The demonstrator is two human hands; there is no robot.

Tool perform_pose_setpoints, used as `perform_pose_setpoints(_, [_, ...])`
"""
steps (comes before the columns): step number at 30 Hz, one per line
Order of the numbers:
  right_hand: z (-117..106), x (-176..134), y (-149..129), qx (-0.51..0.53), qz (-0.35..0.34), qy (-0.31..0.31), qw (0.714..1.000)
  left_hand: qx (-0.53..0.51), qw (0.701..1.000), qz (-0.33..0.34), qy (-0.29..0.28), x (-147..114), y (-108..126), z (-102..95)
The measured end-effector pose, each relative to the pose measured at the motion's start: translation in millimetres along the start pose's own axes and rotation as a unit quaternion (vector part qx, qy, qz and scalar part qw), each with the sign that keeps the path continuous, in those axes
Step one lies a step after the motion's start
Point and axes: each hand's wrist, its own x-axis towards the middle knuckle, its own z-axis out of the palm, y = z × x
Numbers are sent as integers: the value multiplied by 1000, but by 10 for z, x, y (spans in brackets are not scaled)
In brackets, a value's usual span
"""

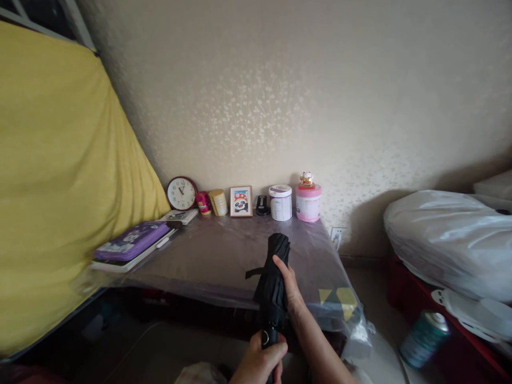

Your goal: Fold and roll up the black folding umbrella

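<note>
A folded black umbrella (272, 288) points away from me above the near edge of the table, its loose strap (253, 272) sticking out to the left. My left hand (259, 358) is closed round the handle at the bottom, thumb across the front, just under a round button. Higher up, my right hand (290, 284) holds the gathered black cloth from the right side, with its thumb resting along the cloth. The other fingers of the right hand are hidden behind the umbrella.
A plastic-covered table (216, 256) stands against the wall. Along its back are a round clock (181, 193), small containers, a framed panda picture (241, 201) and two tubs. A purple case (134, 240) lies left, by a yellow curtain (60, 176). White bags (452, 240) and a green can (424, 340) sit right.
</note>
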Motion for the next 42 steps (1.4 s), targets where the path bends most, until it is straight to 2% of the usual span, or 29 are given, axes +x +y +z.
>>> perform_pose_setpoints(5, [19, -3, 22, -8, -12, -12, 1000, 119, 987, -11, 106, 85, -94, 36])
perform_pose_setpoints(11, [75, -47, -3, -43, -46, 22, 998, 270, 943, -12, 195, 140, -122, -29])
perform_pose_setpoints(15, [85, -50, -5, -60, -53, 35, 996, 341, 917, -25, 204, 121, -100, -66])
perform_pose_setpoints(21, [53, 1, 32, -64, -30, 57, 996, 401, 902, -8, 161, 49, -98, -88])
perform_pose_setpoints(24, [29, 0, -12, -37, -9, 31, 999, 326, 937, 55, 111, -34, -27, -195])
perform_pose_setpoints(26, [10, -8, -64, -23, 3, 10, 1000, 183, 983, 6, -7, -81, 62, -316])
perform_pose_setpoints(27, [1, -10, -90, -18, 8, 2, 1000, 108, 993, -16, -38, -90, 111, -381])
perform_pose_setpoints(28, [-8, -11, -111, -14, 11, -3, 1000, 55, 997, -25, -41, -84, 162, -440])
perform_pose_setpoints(30, [-24, -11, -134, -10, 14, -9, 1000, -67, 997, 33, -32, -32, 256, -514])
perform_pose_setpoints(32, [-34, -12, -131, -8, 15, -11, 1000, -137, 988, 66, -39, 57, 341, -502])
perform_pose_setpoints(35, [-38, -27, -112, -6, 19, -17, 1000, -144, 984, 94, -41, 198, 443, -364])
perform_pose_setpoints(38, [-42, -45, -119, -4, 13, -31, 999, -197, 973, 92, -73, 313, 498, -232])
perform_pose_setpoints(42, [-77, -22, -163, 4, 0, -21, 1000, -217, 966, 78, -116, 457, 547, -216])
